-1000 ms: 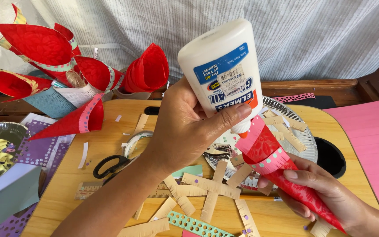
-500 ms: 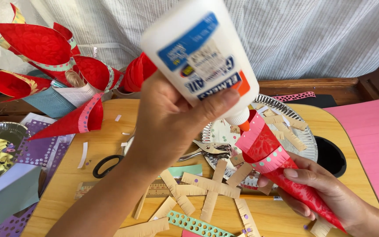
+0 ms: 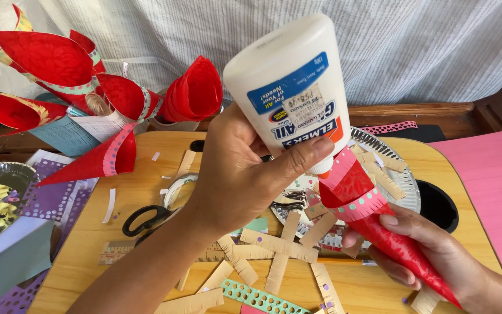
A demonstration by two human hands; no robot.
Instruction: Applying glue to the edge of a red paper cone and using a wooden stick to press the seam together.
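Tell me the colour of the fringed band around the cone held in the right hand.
Pink, with small pale dots, on the red paper cone; the head view shows the band best.

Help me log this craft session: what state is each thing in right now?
White plastic glue bottle: upside down, nozzle at the cone's mouth, gripped by the left hand.
Red paper cone with pink fringed band: tilted, open end up, held by the right hand.
Black-handled scissors: lying on the wooden table, blades hidden.
Silver foil plate: flat, holding tan paper strips.

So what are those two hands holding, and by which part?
The left hand grips the upturned white glue bottle around its lower body, near the nozzle. The right hand holds the red paper cone around its narrow lower half.
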